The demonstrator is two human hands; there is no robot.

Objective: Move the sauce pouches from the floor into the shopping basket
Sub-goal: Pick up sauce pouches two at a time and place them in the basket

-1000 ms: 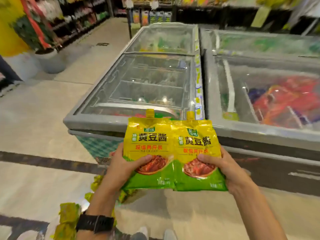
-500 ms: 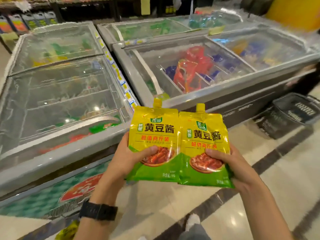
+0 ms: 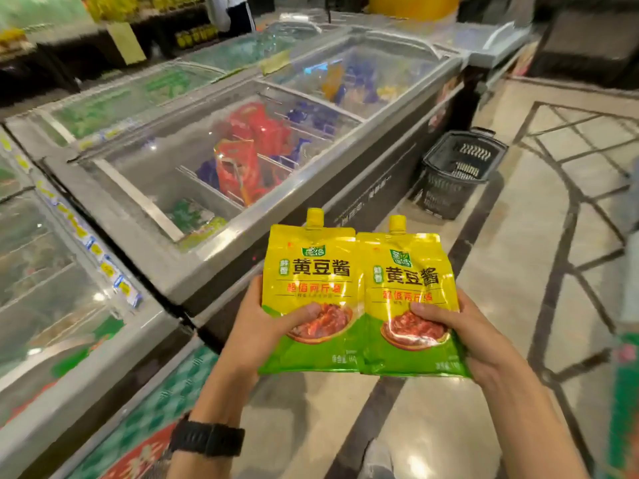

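Note:
Two yellow-and-green sauce pouches with yellow spout caps are held upright side by side in front of me. My left hand (image 3: 262, 326) grips the left pouch (image 3: 311, 271) at its lower part, thumb across the front. My right hand (image 3: 463, 326) grips the right pouch (image 3: 404, 281) the same way. A black plastic shopping basket (image 3: 460, 174) stands on the floor ahead to the right, against the freezer side. Its inside looks bare from here.
Glass-topped chest freezers (image 3: 207, 174) run along my left and ahead, holding red and blue packets. Patterned tile floor (image 3: 539, 236) stretches to the right of the basket. Shelves and a standing person (image 3: 231, 12) are at the far back. My shoe (image 3: 377, 461) shows below.
My view has swung right along the freezers; the basket has come fully into sight ahead. Both hands keep the same hold on the two pouches.

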